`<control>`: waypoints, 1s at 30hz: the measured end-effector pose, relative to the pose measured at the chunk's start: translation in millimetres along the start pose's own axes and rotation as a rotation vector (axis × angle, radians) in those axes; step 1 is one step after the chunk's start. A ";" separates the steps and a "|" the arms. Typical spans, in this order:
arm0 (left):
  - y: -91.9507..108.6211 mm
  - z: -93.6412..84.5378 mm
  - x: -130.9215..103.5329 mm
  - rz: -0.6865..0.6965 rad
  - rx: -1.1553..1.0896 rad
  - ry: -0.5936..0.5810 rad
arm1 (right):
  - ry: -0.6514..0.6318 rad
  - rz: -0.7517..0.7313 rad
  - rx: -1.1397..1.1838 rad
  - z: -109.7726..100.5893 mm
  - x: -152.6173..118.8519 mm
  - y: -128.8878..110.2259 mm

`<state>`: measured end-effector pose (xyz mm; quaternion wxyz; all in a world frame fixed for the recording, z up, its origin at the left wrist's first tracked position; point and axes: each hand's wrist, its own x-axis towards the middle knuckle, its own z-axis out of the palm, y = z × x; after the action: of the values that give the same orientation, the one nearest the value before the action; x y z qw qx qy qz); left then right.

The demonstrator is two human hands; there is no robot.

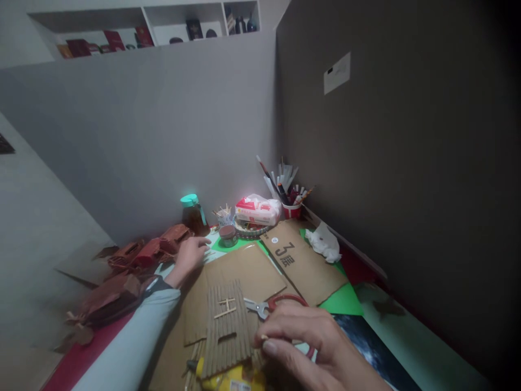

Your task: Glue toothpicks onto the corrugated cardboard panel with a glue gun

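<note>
My left hand [191,258] reaches out over the left side of the table, its fingers apart near some small pale sticks, with nothing visible in it. Near the front, my right hand [305,339] is closed, thumb against forefinger; a tiny pale thing shows at the fingertips, too small to name. Left of it stands a ribbed cardboard panel [220,336] with a cross of thin sticks and a slot. Red-handled scissors [260,308] lie partly behind my right hand. A yellow object [240,378] shows beneath the panel.
Cardboard sheets [303,260] cover the middle. Behind are a jar with a turquoise lid [195,217], a small round jar [228,237], a tissue pack [257,212] and a cup of pens [292,209]. Reddish-brown paper-like objects [114,296] line the left; crumpled white tissue [324,243] lies right.
</note>
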<state>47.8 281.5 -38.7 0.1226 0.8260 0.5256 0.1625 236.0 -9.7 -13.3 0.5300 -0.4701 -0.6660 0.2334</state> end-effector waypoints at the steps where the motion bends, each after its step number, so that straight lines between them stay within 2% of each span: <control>1: 3.6 -6.3 -4.7 -0.001 -0.025 0.014 | -0.024 0.024 0.011 -0.7 1.8 -1.9; 3: 16.2 -19.5 -20.2 0.010 -0.092 0.025 | -0.098 0.078 0.026 -1.9 5.2 -5.9; 5: 36.3 -31.9 -45.6 0.045 -0.181 0.013 | -0.142 0.129 0.034 -2.5 7.0 -9.6; 10: 95.0 -51.3 -136.5 0.173 -0.417 -0.116 | -0.159 0.172 0.048 -0.6 3.4 -15.9; 13: 114.1 -52.4 -181.4 0.209 -0.503 -0.177 | -0.218 0.176 0.021 1.7 -0.8 -17.9; 16: 118.8 -49.4 -205.2 0.242 -0.538 -0.186 | -0.252 0.159 -0.012 4.3 -4.4 -18.3; 21: 114.7 -41.7 -216.7 0.228 -0.540 -0.125 | -0.317 0.124 -0.036 10.9 -9.1 -19.2; 27: 106.3 -23.5 -232.9 0.278 -0.495 0.147 | -0.427 0.108 -0.095 22.6 -16.7 -18.5; 30: 99.2 -11.8 -245.3 0.289 -0.516 0.209 | -0.474 0.200 -0.097 28.4 -18.5 -17.4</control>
<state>28.4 17.6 -25.0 0.2491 0.8127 0.3540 0.3901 203.0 -28.4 -17.6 0.3102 -0.4905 -0.7323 0.3562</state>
